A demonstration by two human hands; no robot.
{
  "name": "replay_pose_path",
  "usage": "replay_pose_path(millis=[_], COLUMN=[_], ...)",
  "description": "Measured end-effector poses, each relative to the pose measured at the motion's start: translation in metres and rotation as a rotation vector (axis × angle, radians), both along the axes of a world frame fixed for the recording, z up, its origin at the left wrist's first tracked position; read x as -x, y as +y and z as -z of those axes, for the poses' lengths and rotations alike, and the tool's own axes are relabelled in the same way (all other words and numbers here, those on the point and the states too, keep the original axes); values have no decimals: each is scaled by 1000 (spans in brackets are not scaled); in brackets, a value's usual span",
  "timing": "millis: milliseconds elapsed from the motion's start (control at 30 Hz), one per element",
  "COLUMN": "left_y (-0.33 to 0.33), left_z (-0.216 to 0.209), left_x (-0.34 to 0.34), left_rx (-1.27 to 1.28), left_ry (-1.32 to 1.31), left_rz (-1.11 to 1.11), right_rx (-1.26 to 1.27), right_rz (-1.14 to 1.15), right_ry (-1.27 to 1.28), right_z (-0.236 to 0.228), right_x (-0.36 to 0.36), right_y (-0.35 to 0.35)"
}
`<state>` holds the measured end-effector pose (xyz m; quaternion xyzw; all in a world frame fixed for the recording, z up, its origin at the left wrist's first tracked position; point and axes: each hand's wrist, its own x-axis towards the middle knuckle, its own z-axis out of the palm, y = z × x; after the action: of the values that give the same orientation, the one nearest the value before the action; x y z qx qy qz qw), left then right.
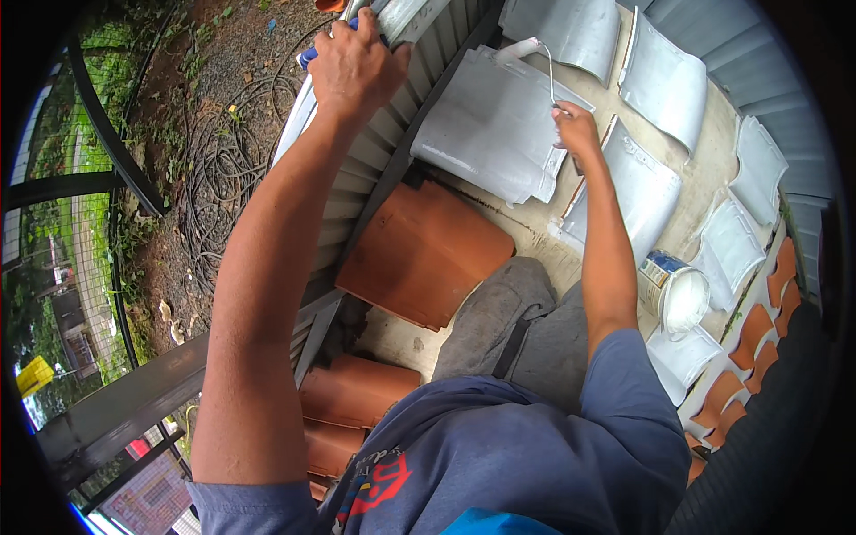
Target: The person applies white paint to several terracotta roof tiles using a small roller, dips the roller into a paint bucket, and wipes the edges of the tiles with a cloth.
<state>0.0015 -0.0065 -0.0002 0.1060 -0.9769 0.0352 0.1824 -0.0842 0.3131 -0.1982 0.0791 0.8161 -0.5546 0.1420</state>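
Observation:
My right hand (578, 132) is closed round the handle of a paint roller (519, 51), whose bent wire frame reaches up to a pale roller sleeve. That sleeve lies at the far edge of a large roof tile (490, 120) coated light grey. High on the left, my left hand (361, 69) grips the top of a white metal rail (413, 20), fingers curled over it. Something blue (308, 57) pokes out beside those fingers; its kind is hidden. Just nearer than the coated tile sits a bare orange roof tile (428, 254).
An open paint bucket (685, 299) of white paint stands at the right. Several coated tiles (662, 80) lie around on the pale floor. More orange tiles (357, 390) are at the lower left, others (753, 334) along the right. Beyond the corrugated wall, cable coils (218, 178) lie on soil.

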Motion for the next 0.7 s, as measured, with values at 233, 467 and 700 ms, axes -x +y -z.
replay_pose_path(millis=[233,467,700], left_y=[11,9,9], left_z=[-1,-4,4], left_x=[7,3,9], left_rx=[0,19,25], left_ry=[-31,-44,-16], left_rz=[6,-17,25], right_rx=[-225,-143,398], right_rz=[80,91,239], right_ry=[430,260,-76], right_z=[27,26,28], right_x=[-22,-13,-52], right_y=[-86,-106,-138])
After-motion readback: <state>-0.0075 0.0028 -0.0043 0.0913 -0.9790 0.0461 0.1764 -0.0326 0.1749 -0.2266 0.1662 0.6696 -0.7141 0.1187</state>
